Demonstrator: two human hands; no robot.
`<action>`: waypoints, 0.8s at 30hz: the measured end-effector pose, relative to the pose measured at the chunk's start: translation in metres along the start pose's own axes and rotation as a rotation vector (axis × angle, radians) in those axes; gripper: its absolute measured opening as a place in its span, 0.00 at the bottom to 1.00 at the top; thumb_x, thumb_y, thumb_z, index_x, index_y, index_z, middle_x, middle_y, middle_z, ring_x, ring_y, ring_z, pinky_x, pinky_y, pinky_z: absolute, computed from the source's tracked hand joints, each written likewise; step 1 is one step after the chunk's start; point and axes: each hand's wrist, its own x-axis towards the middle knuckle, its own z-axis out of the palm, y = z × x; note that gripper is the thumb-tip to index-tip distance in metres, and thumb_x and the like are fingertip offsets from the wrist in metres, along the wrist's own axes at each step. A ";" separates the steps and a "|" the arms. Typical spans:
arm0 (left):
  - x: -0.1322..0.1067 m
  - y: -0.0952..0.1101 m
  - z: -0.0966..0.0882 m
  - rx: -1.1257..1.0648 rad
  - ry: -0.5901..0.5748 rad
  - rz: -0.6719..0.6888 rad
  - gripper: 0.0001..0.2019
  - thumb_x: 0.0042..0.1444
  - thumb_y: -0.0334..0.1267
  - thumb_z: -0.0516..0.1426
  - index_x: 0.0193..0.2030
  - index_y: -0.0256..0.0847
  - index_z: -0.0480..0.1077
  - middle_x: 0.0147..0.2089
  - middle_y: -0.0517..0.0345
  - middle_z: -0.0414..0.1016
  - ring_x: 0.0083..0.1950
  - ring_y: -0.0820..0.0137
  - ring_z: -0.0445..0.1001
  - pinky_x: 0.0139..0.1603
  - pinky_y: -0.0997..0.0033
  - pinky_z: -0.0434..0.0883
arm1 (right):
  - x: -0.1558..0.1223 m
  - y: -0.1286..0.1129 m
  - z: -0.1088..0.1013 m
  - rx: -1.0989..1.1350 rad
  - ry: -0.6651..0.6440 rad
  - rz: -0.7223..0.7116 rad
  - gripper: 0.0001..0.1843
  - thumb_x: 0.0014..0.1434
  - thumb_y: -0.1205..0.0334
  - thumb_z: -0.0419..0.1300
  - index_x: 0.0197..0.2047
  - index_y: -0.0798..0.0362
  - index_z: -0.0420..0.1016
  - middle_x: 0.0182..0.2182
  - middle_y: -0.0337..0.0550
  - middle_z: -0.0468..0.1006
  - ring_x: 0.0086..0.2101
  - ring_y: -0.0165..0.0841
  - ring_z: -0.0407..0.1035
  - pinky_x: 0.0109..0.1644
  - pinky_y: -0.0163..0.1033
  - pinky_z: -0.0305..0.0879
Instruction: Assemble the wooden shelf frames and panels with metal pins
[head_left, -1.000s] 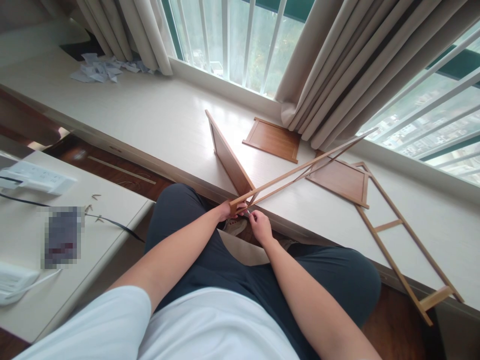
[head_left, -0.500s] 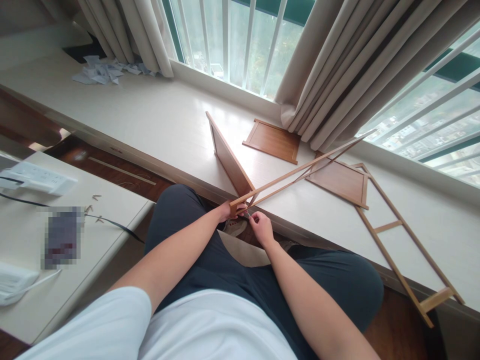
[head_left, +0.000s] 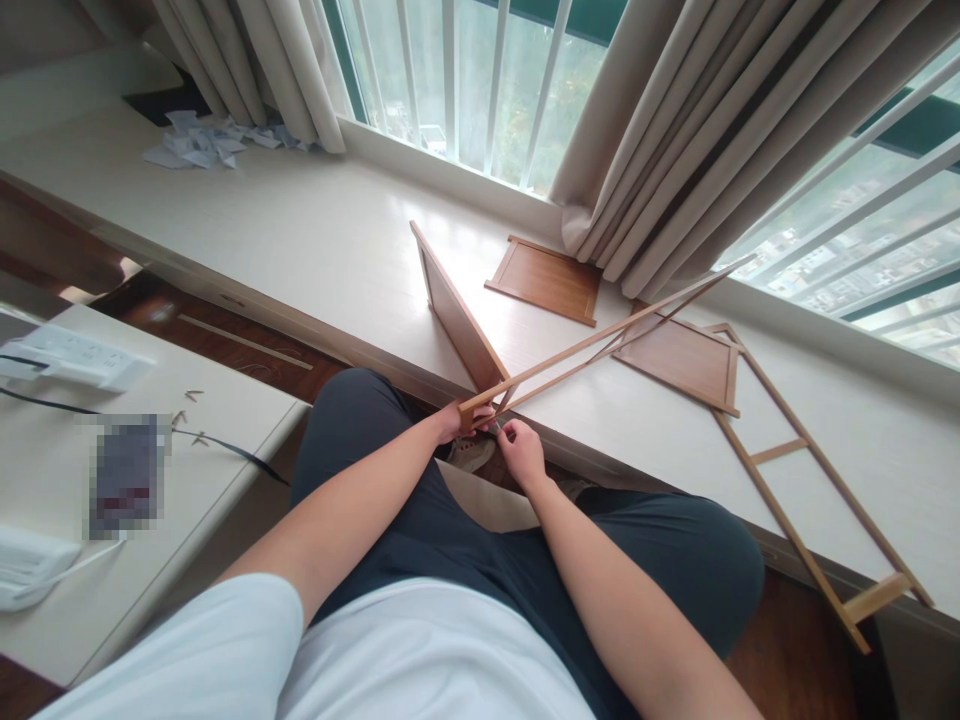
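My left hand (head_left: 452,422) is closed around the near end of a long wooden frame (head_left: 577,350), whose far end rises toward the window. Joined or pressed to that end is a brown wooden panel (head_left: 459,315), standing on edge over the ledge. Just right of the joint, my right hand (head_left: 523,452) is closed in a pinch on a small thin metal piece (head_left: 495,427) that points at the wood. Its exact kind is too small to make out. The fingers of my left hand are partly hidden behind the frame.
On the white ledge (head_left: 300,230) lie a wooden panel (head_left: 544,282), a second panel (head_left: 679,360) and a ladder-like frame (head_left: 780,452) overhanging the front edge. Crumpled paper (head_left: 196,140) sits far left. A side table (head_left: 225,450) holds a power strip (head_left: 86,355) and several small fasteners (head_left: 193,394).
Both hands stay at the frame's near end. My right hand's fingers have shifted very slightly at the joint; the wooden pieces keep their places.
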 end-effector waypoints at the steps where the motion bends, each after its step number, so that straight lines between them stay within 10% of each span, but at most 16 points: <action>1: 0.000 0.000 0.000 0.001 -0.002 0.002 0.20 0.50 0.52 0.70 0.42 0.39 0.78 0.41 0.50 0.82 0.34 0.72 0.76 0.25 0.80 0.63 | 0.000 0.000 0.000 -0.007 -0.004 -0.001 0.09 0.64 0.58 0.58 0.31 0.49 0.72 0.32 0.41 0.78 0.32 0.35 0.68 0.39 0.38 0.60; 24: 0.002 0.000 0.000 0.004 -0.002 -0.002 0.21 0.49 0.52 0.70 0.44 0.40 0.78 0.40 0.52 0.82 0.35 0.72 0.76 0.26 0.78 0.63 | 0.000 -0.003 0.002 -0.081 0.023 -0.026 0.08 0.65 0.60 0.57 0.33 0.49 0.74 0.34 0.41 0.78 0.33 0.35 0.68 0.37 0.38 0.56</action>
